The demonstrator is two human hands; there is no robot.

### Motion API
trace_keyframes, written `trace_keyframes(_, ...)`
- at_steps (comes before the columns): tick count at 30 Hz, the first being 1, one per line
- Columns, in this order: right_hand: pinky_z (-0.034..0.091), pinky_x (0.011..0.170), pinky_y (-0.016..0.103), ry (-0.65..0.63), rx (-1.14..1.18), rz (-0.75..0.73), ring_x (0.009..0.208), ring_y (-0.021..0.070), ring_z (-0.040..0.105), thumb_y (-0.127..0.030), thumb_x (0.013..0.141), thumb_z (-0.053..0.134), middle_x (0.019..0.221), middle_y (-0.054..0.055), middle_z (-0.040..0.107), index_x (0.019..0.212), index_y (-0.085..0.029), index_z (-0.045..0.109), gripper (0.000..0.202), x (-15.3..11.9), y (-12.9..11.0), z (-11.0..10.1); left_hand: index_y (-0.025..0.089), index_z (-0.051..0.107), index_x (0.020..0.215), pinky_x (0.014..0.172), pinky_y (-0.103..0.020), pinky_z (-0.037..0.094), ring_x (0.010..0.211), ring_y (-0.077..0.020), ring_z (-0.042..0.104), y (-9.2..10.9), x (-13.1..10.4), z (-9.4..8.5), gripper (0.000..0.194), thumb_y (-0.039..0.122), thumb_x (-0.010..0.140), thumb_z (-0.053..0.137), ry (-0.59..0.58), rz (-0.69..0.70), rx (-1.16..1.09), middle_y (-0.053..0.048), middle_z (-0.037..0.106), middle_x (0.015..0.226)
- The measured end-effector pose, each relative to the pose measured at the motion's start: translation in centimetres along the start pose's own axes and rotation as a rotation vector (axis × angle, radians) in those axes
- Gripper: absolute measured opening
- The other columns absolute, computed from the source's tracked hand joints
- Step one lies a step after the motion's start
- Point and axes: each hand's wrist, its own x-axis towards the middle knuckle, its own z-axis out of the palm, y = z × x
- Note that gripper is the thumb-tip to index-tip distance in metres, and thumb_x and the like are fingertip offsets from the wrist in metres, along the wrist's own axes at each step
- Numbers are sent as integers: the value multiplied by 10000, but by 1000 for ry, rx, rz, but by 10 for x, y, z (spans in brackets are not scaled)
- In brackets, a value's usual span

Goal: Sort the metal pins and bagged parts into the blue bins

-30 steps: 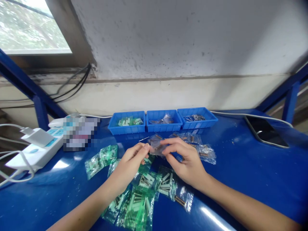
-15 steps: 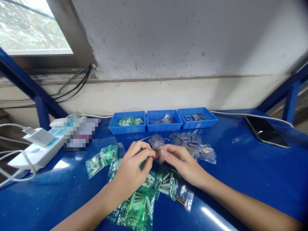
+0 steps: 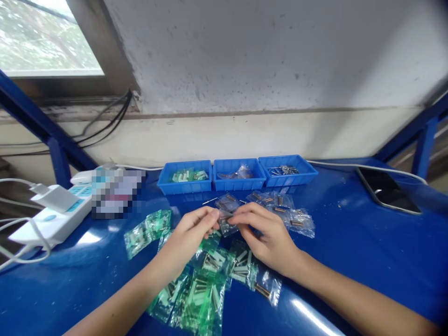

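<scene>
Between my two hands is a small clear plastic bag with a copper-coloured piece inside. My left hand pinches its left edge between thumb and fingers. My right hand has its fingertips closed on the bag's upper right side. Below the hands lie several green-and-clear bags holding white pieces and metal pins. A clear bag with copper-coloured pins rests below my right hand. Behind that hand are several more clear bags with copper-coloured pieces.
Three blue trays stand along the wall: the left tray with green bags, the middle tray with clear bags, the right tray with metal pins. A power strip is at left, a phone at right.
The fingers of my left hand have curled in, and the thumb now lies on top. My right fingers have moved over the small bag, which shows more openly between the hands.
</scene>
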Motion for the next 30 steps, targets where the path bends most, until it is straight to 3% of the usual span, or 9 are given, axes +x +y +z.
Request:
trace_keyframes(2, 460, 852, 342, -20, -57, 30, 1061, 183, 513, -42, 807, 470, 1110, 87, 526, 990, -211, 639, 301, -1, -1, 0, 208, 584, 849, 596, -245, 392, 664, -123, 482, -1, 1, 0, 202, 387, 894, 501, 3, 42, -9, 12, 528, 753)
trace_keyframes(5, 396, 950, 423, -36, -47, 201, 1172, 238, 424, -152, 791, 565, 1192, 107, 440, 986, -208, 639, 216, 1, -4, -1, 221, 569, 905, 602, -247, 404, 673, -121, 507, -1, 0, -1, 79, 279, 889, 517, 112, 228, 132, 14, 552, 782)
trace_keyframes(7, 414, 914, 418, -86, 92, 329, 1061, 222, 496, -276, 822, 573, 1084, 91, 502, 953, -203, 642, 165, 5, -7, -2, 222, 576, 906, 642, -265, 420, 733, -135, 529, 1, -1, -2, 75, 205, 888, 505, 171, 404, 315, 0, 566, 830)
trace_keyframes(10, 453, 766, 346, -180, 386, 493, 806, 164, 557, -406, 877, 495, 833, 32, 578, 908, -205, 639, 249, 10, -10, -5, 214, 589, 897, 690, -292, 425, 815, -158, 532, 2, -3, -1, 143, 112, 869, 493, 207, 628, 543, -20, 564, 871)
trace_keyframes(13, 440, 716, 290, -172, 622, 559, 732, 132, 549, -424, 880, 493, 737, -1, 583, 939, -206, 634, 266, 10, -11, -5, 205, 587, 878, 694, -300, 425, 819, -160, 521, 0, -4, -1, 188, 63, 862, 464, 206, 681, 609, -27, 548, 869)
trace_keyframes(16, 438, 658, 266, -146, 678, 553, 674, 117, 546, -390, 866, 524, 688, -11, 580, 957, -200, 631, 236, 7, -8, 0, 205, 590, 853, 713, -313, 433, 836, -165, 518, -2, -4, 0, 216, 60, 870, 431, 186, 643, 594, -30, 539, 882)
trace_keyframes(21, 431, 543, 258, -63, 315, 500, 559, 119, 544, -275, 845, 532, 628, -9, 605, 916, -184, 627, 150, 1, -3, 6, 233, 620, 932, 761, -334, 464, 872, -178, 537, 1, -4, 1, 186, 153, 879, 462, 72, 432, 428, -39, 535, 957)
trace_keyframes(25, 424, 510, 237, 72, 56, 295, 531, 101, 536, -203, 837, 534, 646, -14, 628, 898, -186, 627, 113, 1, -4, 3, 220, 642, 911, 694, -282, 470, 776, -146, 547, 4, -2, 0, 176, 298, 904, 484, -66, 149, 45, -32, 554, 906)
trace_keyframes(30, 483, 606, 251, 108, -46, -11, 675, 112, 601, -87, 832, 491, 766, 18, 666, 903, -190, 637, 193, 3, -7, -2, 181, 591, 826, 642, -242, 452, 692, -115, 535, 3, 2, 0, 221, 366, 909, 502, -57, -60, -405, -11, 556, 771)
